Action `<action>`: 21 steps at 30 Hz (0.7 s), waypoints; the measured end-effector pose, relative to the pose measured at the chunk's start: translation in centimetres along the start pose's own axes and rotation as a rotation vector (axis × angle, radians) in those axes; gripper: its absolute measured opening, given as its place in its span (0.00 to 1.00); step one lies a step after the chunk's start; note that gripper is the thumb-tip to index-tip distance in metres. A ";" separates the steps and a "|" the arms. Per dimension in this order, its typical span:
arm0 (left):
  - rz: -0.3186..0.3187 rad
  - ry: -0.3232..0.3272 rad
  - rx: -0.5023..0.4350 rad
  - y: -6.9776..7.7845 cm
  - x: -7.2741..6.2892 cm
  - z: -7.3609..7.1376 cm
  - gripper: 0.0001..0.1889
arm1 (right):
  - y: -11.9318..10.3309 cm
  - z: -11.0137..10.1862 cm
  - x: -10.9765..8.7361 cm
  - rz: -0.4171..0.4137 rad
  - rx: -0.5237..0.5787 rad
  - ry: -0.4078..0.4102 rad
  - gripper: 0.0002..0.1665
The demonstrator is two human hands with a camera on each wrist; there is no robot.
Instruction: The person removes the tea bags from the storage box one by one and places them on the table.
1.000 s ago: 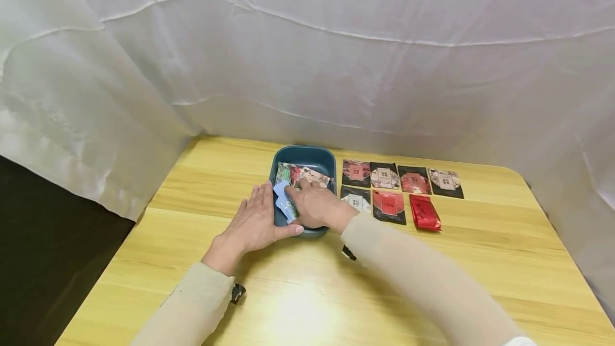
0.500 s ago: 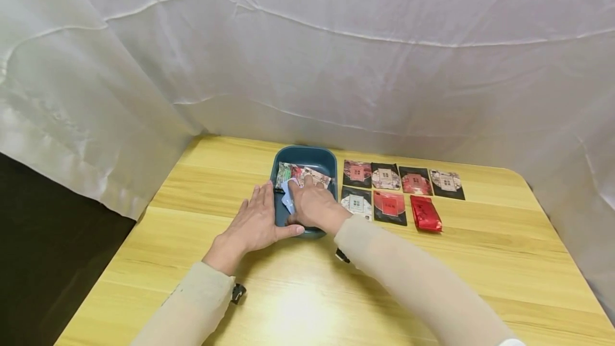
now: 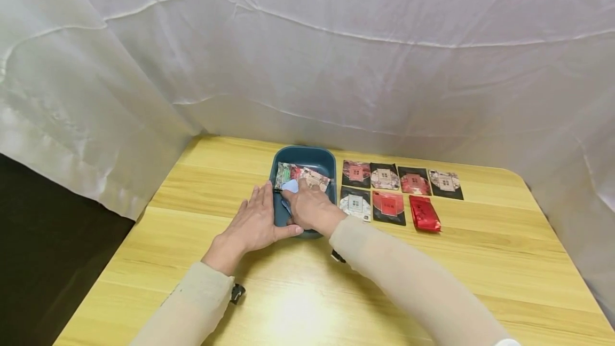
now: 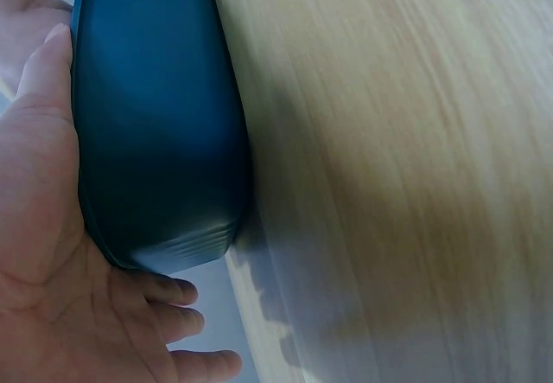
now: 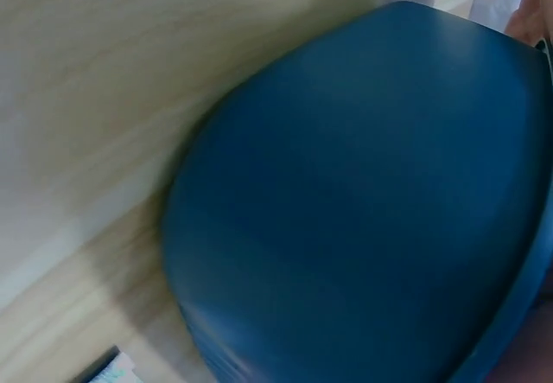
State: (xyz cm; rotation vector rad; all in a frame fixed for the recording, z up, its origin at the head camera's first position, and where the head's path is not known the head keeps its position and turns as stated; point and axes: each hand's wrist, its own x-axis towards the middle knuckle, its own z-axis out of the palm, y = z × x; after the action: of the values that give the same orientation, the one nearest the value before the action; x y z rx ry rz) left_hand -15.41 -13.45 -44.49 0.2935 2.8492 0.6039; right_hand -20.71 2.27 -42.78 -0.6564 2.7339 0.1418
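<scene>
A dark teal plastic bin [image 3: 305, 155] stands near the back of the table. My left hand [image 3: 251, 226] rests against its left side, fingers straight and thumb along the near rim. In the left wrist view, the thumb [image 4: 47, 67] lies at the bin's rim. Inside the bin, my right hand [image 3: 311, 208] holds a light blue packet [image 3: 290, 186], whose lower part is mostly hidden under the fingers. Beyond it in the bin lie a green patterned packet [image 3: 285, 171] and a pink-and-white floral packet [image 3: 316, 179].
To the bin's right, flat square sachets lie in two rows, among them a black-and-white one [image 3: 355, 204] and a red-and-black one [image 3: 389, 207]. A shiny red pouch [image 3: 425, 213] ends the front row. White cloth [image 3: 336, 68] hangs behind the table.
The right hand has shifted slightly left with the light blue packet, whose visible part has turned and is more covered by the hand. The left hand and bin stay put.
</scene>
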 end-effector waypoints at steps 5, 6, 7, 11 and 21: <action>-0.003 -0.005 0.007 0.1 -0.1 -0.1 0.75 | -0.1 -0.2 -0.1 -0.040 -0.038 -0.017 0.46; -0.003 -0.006 0.005 0.1 -0.1 -0.1 0.75 | -0.1 -0.2 -0.1 -0.038 -0.025 -0.014 0.46; -0.003 -0.008 0.004 0.1 -0.1 -0.1 0.75 | -0.1 -0.2 -0.1 -0.033 -0.004 -0.009 0.46; -0.001 -0.011 0.003 0.1 0.0 -0.1 0.75 | 0.1 -0.2 -0.3 -0.001 0.107 0.040 0.45; -0.007 0.003 -0.015 0.0 0.0 0.1 0.73 | 3.5 -5.2 -3.2 0.016 0.369 0.251 0.48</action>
State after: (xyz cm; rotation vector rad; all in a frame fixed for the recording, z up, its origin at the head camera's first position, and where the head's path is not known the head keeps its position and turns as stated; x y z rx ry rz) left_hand -15.43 -13.42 -44.62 0.2803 2.8456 0.6249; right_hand -21.17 5.88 -36.76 -0.5768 2.8865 -0.4612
